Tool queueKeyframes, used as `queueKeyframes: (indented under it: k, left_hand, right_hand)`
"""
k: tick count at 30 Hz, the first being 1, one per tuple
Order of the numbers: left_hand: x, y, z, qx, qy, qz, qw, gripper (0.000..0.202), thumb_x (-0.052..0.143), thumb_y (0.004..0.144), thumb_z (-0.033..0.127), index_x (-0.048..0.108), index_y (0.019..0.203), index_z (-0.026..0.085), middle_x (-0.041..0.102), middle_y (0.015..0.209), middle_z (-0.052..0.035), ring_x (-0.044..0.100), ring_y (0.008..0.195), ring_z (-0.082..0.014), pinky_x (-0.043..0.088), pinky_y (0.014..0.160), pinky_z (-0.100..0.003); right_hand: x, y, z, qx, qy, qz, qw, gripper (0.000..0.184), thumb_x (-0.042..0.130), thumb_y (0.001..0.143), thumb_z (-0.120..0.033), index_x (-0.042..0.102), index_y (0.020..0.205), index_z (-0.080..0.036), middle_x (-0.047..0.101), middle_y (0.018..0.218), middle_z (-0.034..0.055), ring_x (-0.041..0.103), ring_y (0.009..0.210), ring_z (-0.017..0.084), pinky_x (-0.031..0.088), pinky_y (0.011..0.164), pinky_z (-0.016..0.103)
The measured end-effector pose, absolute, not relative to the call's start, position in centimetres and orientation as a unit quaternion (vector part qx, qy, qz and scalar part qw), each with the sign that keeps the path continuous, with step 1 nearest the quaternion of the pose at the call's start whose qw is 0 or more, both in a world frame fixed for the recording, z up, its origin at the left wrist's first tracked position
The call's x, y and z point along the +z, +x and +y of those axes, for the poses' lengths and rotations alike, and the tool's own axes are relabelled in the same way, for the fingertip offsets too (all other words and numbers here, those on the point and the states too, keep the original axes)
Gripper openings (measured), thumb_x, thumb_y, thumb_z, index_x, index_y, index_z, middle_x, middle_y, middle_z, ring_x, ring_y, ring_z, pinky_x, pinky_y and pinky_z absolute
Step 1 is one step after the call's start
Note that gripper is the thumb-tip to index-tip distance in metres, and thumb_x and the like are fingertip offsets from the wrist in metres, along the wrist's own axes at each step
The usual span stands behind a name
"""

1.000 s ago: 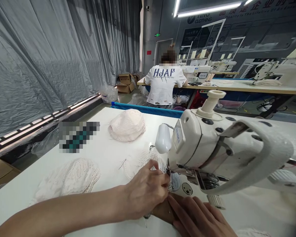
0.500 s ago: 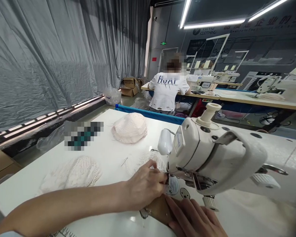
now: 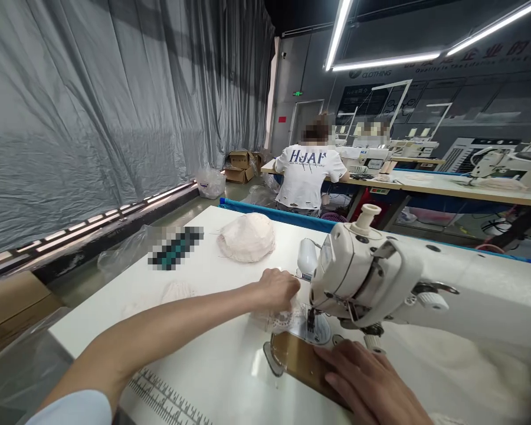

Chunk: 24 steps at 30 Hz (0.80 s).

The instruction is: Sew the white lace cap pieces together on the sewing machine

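My left hand [image 3: 279, 289] is closed just left of the sewing machine's needle area, with a piece of white lace fabric [image 3: 284, 319] in its fingers. The fabric hangs below the hand onto the table, beside the presser foot [image 3: 311, 319]. My right hand [image 3: 368, 375] lies flat with fingers stretched out, its fingertips on a brown plate [image 3: 298, 357] in front of the machine. The white sewing machine [image 3: 358, 277] stands over the work from the right.
A cream lace cup-shaped piece [image 3: 248, 237] lies at the table's back. More pale lace [image 3: 177, 290] lies behind my left forearm. A ruler scale [image 3: 163, 395] marks the front edge. A co-worker [image 3: 310, 177] sits ahead at another table. Cardboard boxes [image 3: 17, 301] stand left.
My left hand has moved away from the needle, back and slightly up, drawing the lace with it. The brown plate and presser foot show more. My right hand stays on the plate.
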<state>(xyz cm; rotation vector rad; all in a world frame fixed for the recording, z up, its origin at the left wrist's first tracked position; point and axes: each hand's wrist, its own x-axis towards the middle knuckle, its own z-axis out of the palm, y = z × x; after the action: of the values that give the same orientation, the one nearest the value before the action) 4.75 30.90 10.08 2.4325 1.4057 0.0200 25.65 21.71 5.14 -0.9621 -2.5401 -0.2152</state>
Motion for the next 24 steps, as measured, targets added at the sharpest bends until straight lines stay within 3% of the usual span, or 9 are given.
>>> queueKeyframes:
  k: [3,6,8,10,12,14,17,20,24]
  left_hand:
    - [11.5,3.4,27.2,-0.008,0.823,0.523,0.221,0.016,0.066,0.065,0.024,0.054,0.062,0.015,0.049,0.059,-0.0003,0.052,0.059,-0.0170,0.036,0.051,-0.025]
    - [12.5,1.8,22.6,0.004,0.806,0.513,0.295,0.024,0.056,0.076,0.039,0.054,0.070,0.017,0.044,0.059,0.0035,0.043,0.052,-0.0096,0.030,0.044,-0.020]
    - [12.9,0.8,19.8,0.058,0.774,0.497,0.388,0.030,0.053,0.078,0.047,0.054,0.074,0.017,0.039,0.058,0.0053,0.036,0.049,-0.0069,0.026,0.042,-0.018]
    - [13.0,0.1,17.2,0.118,0.719,0.482,0.486,0.034,0.055,0.077,0.049,0.055,0.077,0.016,0.035,0.055,0.0064,0.032,0.048,-0.0063,0.022,0.041,-0.018]
    - [12.8,-0.3,14.9,0.148,0.673,0.471,0.551,0.033,0.057,0.076,0.048,0.056,0.078,0.015,0.037,0.053,0.0065,0.032,0.048,-0.0064,0.023,0.042,-0.018]
    - [12.5,-0.5,12.7,0.160,0.650,0.465,0.580,0.030,0.059,0.076,0.044,0.058,0.075,0.014,0.041,0.055,0.0053,0.036,0.051,-0.0068,0.026,0.044,-0.018]
    - [11.7,-0.7,9.7,0.197,0.668,0.447,0.561,0.024,0.064,0.073,0.035,0.063,0.069,0.012,0.052,0.065,0.0015,0.046,0.064,-0.0094,0.034,0.057,-0.018]
    - [10.8,-1.1,7.1,0.214,0.683,0.418,0.560,0.022,0.066,0.072,0.034,0.068,0.071,0.012,0.060,0.075,-0.0024,0.053,0.077,-0.0137,0.039,0.070,-0.021]
    - [9.0,-1.7,4.7,0.173,0.588,0.434,0.661,0.029,0.069,0.070,0.037,0.072,0.077,0.010,0.061,0.067,-0.0031,0.051,0.065,-0.0121,0.039,0.061,-0.021]
  right_hand:
    - [6.1,25.7,20.8,-0.061,-0.372,-0.896,0.233,0.039,0.053,0.087,-0.038,0.052,0.123,-0.024,0.065,0.111,0.0071,0.065,0.094,0.019,0.056,0.072,0.026]
    - [6.8,24.4,19.1,0.067,-0.379,-0.883,0.267,0.054,0.061,0.081,-0.042,0.044,0.129,-0.023,0.062,0.117,0.0099,0.063,0.100,0.022,0.056,0.073,0.026]
    - [7.6,22.9,17.7,0.218,-0.375,-0.860,0.270,0.041,0.060,0.081,-0.040,0.051,0.119,-0.024,0.065,0.106,0.0064,0.064,0.094,0.021,0.055,0.073,0.027]
    - [8.6,21.6,16.2,0.349,-0.384,-0.817,0.250,0.020,0.057,0.083,-0.040,0.059,0.094,-0.023,0.065,0.088,0.0014,0.063,0.083,0.019,0.052,0.071,0.027]
    - [9.9,20.8,14.7,0.443,-0.393,-0.776,0.215,0.025,0.054,0.084,-0.044,0.058,0.075,-0.021,0.059,0.074,-0.0009,0.058,0.074,0.017,0.048,0.067,0.025]
    - [10.9,20.6,13.1,0.519,-0.382,-0.744,0.178,0.032,0.048,0.087,-0.048,0.057,0.074,-0.020,0.056,0.072,-0.0008,0.054,0.073,0.015,0.044,0.067,0.024]
    - [11.5,20.6,10.1,0.570,-0.368,-0.723,0.128,0.031,0.042,0.090,-0.047,0.058,0.088,-0.021,0.058,0.081,0.0002,0.053,0.078,0.016,0.042,0.070,0.025]
    - [10.3,20.6,7.0,0.547,-0.403,-0.727,0.100,0.022,0.050,0.086,-0.044,0.056,0.093,-0.023,0.057,0.087,-0.0002,0.051,0.080,0.016,0.041,0.071,0.025]
    - [7.8,20.5,3.6,0.574,-0.416,-0.700,0.089,0.025,0.046,0.089,-0.044,0.057,0.085,-0.022,0.055,0.083,-0.0003,0.050,0.080,0.015,0.039,0.072,0.025]
